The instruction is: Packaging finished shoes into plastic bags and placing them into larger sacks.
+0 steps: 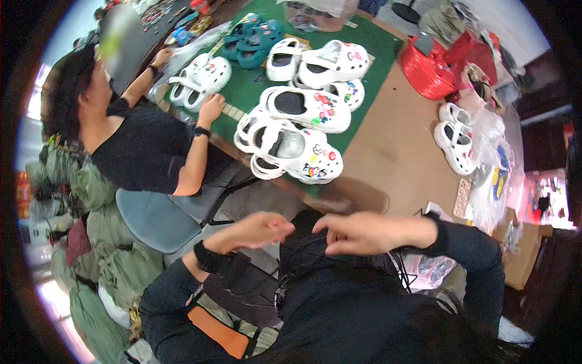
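Note:
My left hand (257, 231) hovers over my lap, short of the table's near edge. Its fingers are loosely bent and a little blurred, with nothing visible in them. Facing it across a small gap is my right hand (364, 235), open, the index finger and thumb apart. Closest to both hands on the table is a white clog with colourful charms (315, 159). Behind it lie another charm-covered white clog (324, 112) and a white clog with a pink charm (339, 60). Teal clogs (253, 45) sit farther back.
At the left, a co-worker's hands (211, 108) are by white clogs (203, 76) on the green mat (379, 79). A red shiny bundle (427, 70), a white clog pair (454, 145) and a phone (462, 198) lie right. A blue-grey chair (154, 221) stands left, near green sacks (127, 273).

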Demonstrator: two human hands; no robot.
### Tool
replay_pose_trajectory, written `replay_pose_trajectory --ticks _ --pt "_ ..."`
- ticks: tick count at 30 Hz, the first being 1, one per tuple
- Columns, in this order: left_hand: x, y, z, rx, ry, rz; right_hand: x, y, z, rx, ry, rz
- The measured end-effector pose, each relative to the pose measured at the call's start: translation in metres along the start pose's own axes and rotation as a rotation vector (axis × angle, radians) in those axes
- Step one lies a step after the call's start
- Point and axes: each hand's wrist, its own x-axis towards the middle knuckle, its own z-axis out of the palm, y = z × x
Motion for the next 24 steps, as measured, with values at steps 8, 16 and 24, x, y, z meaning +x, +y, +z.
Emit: replay_pose_trajectory --ticks 8,16,24 --pt "-0.034 0.157 -0.033 0.927 1.013 1.008 -0.159 -0.008 -0.086 -0.093 0.788 0.169" --pt "-0.034 0.18 -0.056 1.418 0.818 1.575 -0.275 -0.008 0.033 -0.054 0.859 0.449" --pt "0.003 0.17 -0.002 1.291 0.567 1.531 -0.271 0.032 0.153 0.21 1.069 0.322"
